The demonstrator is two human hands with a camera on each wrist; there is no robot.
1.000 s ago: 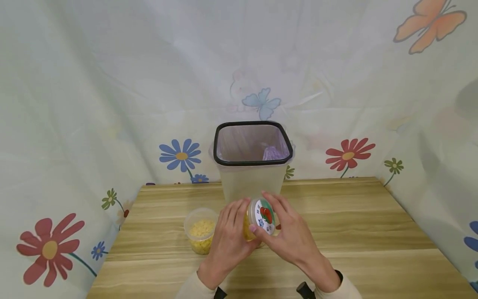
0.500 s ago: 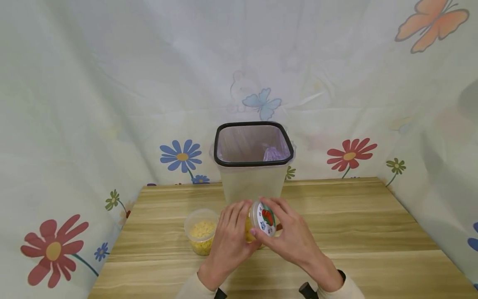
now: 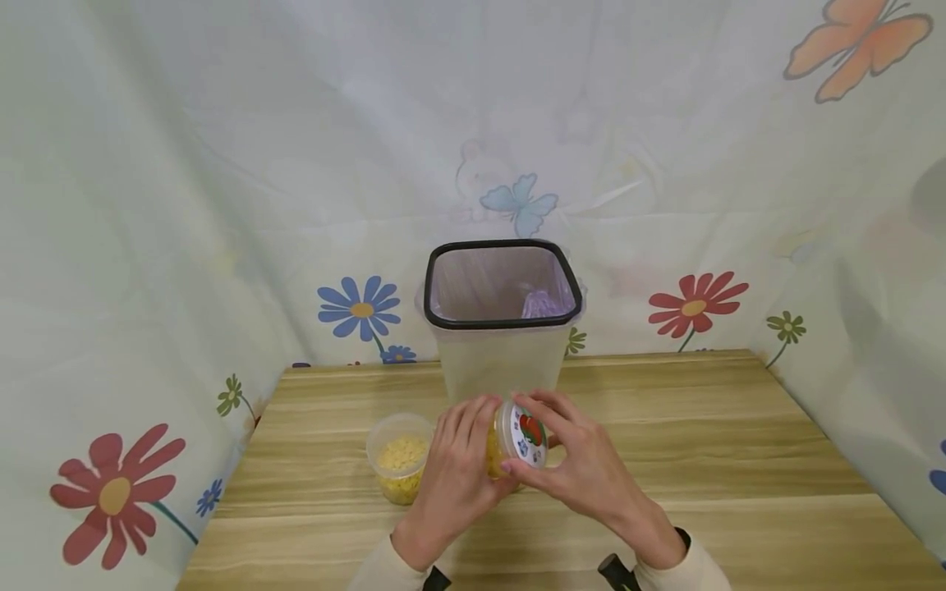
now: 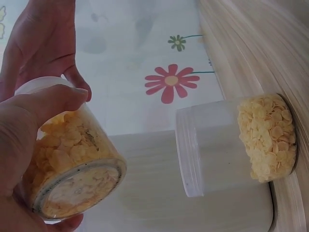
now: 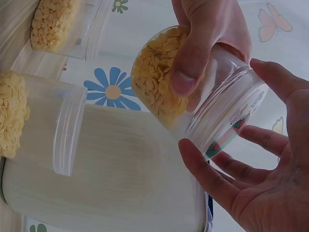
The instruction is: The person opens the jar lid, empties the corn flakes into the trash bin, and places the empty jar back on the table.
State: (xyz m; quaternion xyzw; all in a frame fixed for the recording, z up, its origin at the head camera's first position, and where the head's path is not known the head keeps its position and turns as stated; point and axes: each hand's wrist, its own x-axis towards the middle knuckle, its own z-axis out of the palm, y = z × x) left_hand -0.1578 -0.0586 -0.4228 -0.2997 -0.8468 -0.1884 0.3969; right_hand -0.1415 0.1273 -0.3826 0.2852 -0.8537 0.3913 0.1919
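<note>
A clear plastic jar (image 4: 72,150) of yellow flakes is tilted in my left hand (image 3: 454,468), whose thumb and fingers wrap its body. Its white lid (image 3: 528,435), with a red and green picture, faces right. My right hand (image 3: 591,460) pinches the lid's edge between thumb and fingertips, the palm standing off it in the right wrist view. Left of the hands, an open jar (image 3: 399,460) of similar flakes stands lidless on the table. Another lidless jar (image 5: 43,121), partly filled with flakes, shows in the right wrist view; the hands mostly hide it from the head camera.
Behind the hands stands a pale bin (image 3: 502,361) with a black rim and a purple-tinted liner. The wood-grain table (image 3: 702,427) meets a curtain (image 3: 296,164) printed with flowers and butterflies at the back and sides.
Both hands stay on the jar. The right fingertips and thumb have shifted a little downward along the lid's edge, and the jar has tilted slightly. The standing jar has not moved.
</note>
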